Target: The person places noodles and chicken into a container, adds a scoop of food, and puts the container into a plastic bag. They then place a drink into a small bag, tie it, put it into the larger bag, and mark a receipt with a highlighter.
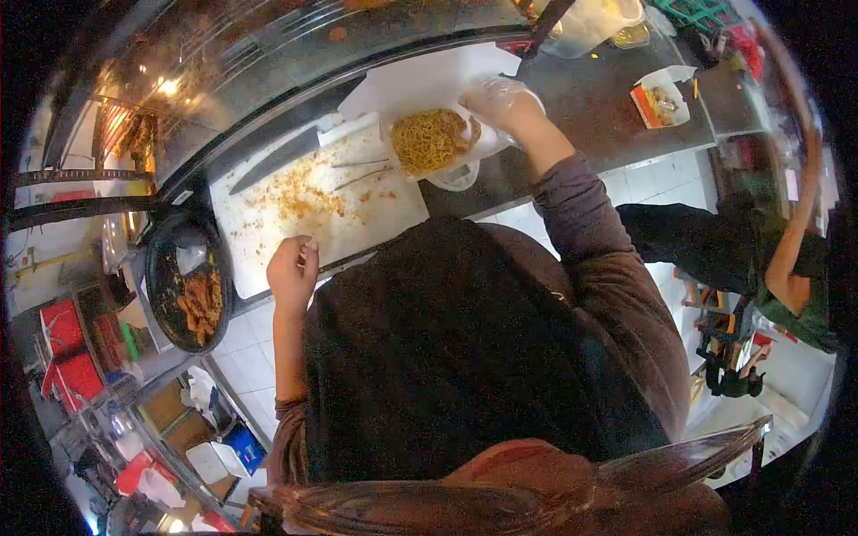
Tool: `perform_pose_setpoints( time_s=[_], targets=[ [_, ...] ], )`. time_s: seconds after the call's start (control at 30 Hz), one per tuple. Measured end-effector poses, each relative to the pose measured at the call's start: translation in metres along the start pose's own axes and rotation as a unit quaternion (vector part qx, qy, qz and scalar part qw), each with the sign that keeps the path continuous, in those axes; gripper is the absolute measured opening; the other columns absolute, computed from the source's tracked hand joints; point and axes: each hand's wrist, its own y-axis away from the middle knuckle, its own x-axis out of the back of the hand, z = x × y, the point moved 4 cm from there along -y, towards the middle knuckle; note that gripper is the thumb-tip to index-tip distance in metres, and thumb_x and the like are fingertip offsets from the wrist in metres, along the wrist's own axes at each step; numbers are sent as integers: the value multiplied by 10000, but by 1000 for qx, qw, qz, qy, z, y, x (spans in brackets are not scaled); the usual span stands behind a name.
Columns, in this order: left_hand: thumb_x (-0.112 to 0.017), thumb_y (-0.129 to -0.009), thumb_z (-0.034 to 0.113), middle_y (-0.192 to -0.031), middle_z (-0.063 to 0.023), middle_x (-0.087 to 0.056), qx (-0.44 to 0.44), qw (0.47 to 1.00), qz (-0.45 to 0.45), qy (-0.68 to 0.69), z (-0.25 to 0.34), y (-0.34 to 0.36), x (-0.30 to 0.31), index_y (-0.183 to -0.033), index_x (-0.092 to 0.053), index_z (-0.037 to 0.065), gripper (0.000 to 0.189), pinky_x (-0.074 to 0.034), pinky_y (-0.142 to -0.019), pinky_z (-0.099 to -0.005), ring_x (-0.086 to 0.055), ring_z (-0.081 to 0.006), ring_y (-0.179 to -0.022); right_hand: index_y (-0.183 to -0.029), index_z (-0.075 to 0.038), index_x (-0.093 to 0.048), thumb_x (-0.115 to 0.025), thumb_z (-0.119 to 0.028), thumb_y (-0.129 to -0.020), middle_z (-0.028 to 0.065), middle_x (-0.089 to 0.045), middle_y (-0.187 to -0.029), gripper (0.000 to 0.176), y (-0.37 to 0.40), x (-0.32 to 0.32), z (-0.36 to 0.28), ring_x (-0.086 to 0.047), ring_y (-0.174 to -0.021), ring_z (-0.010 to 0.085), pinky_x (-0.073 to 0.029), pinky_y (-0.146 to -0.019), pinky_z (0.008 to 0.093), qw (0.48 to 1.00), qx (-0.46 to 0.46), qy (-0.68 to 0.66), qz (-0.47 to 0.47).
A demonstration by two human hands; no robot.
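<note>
A white takeaway box (386,100) with its lid raised holds yellow-brown noodles (427,143) and a browned piece at their right edge. My right hand (502,100), in a clear plastic glove, is closed on the right side of this box. Bare and with curled fingers, my left hand (294,264) hovers over the lower edge of a white cutting board (393,210); whether something small is between its fingertips cannot be made out. Brown crumbs are scattered on the board, where a large knife (273,163) and metal tongs (362,170) lie.
At the left, a dark round pan (164,308) contains browned food pieces. A red and white box of food (661,98) sits on the dark counter (585,107) at the right. A person in dark clothing (760,255) is at the far right. Shelves with boxes stand lower left.
</note>
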Motion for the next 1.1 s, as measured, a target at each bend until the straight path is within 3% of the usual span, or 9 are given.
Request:
perform_pose_setpoints(
  time_s=[0.1,0.2,0.37,0.6,0.67,0.73,0.83,0.97,1.1],
  targets=[
    [-609,-762,135,-661,-66,-550,0,1000,17,-2,-3,-1,3,-814,-580,51,103,-400,-445,-256,-508,-158,-494,-940,-81,-603,-437,-330,-829,138,-594,-982,318,10,7,9,-553,-906,307,-418,-807,359,975,175,6,138],
    [-614,-757,122,-655,-58,-549,10,1000,28,7,-5,0,5,-809,-582,52,93,-381,-434,-244,-480,-137,-468,-926,-77,-607,-451,-340,-826,140,-590,-977,322,11,20,30,-547,-913,299,-409,-800,358,977,73,-149,134],
    [-624,-747,110,-628,-48,-544,3,1000,28,-9,-3,-4,9,-793,-585,56,81,-367,-430,-230,-452,-115,-444,-1041,-137,-572,-462,-334,-827,81,-583,-1026,311,20,44,59,-538,-927,254,-419,-818,340,980,30,122,156],
    [-625,-746,126,-623,-52,-542,-19,999,35,-22,-8,-9,9,-802,-580,61,97,-380,-433,-239,-467,-133,-442,-1096,-135,-535,-473,-270,-829,67,-581,-1056,305,47,78,66,-547,-934,233,-428,-831,331,952,14,232,200],
    [-624,-745,122,-626,-53,-542,-28,999,33,-23,-12,-10,11,-801,-577,60,95,-387,-436,-243,-477,-137,-447,-1026,-111,-569,-460,-335,-828,111,-597,-963,318,42,73,92,-573,-844,265,-454,-737,342,953,-32,-78,290],
    [-623,-740,114,-632,-55,-545,-30,999,30,-18,-17,-9,13,-797,-576,62,90,-396,-442,-247,-486,-142,-455,-965,-79,-584,-463,-369,-823,136,-605,-886,344,41,72,97,-585,-776,275,-464,-680,348,931,-27,-158,328],
    [-617,-725,90,-643,-58,-551,-57,997,47,-8,-24,-5,24,-787,-578,69,77,-413,-457,-256,-503,-155,-478,-890,-27,-578,-502,-352,-807,131,-604,-798,344,56,98,7,-575,-701,254,-455,-645,347,931,15,-94,352],
    [-592,-714,71,-669,-66,-587,-77,993,88,1,-45,6,51,-698,-540,97,60,-447,-495,-298,-560,-213,-549,-821,-127,-618,-560,-227,-755,111,-586,-764,133,46,107,-119,-562,-723,298,-458,-640,377,894,275,-132,328],
    [-605,-722,141,-657,-74,-571,-31,991,130,25,-80,27,90,-714,-548,95,74,-435,-496,-339,-553,-260,-553,-968,-198,-601,-585,-225,-714,93,-578,-816,256,31,110,-251,-541,-788,302,-464,-677,394,863,444,8,239]
  ],
)
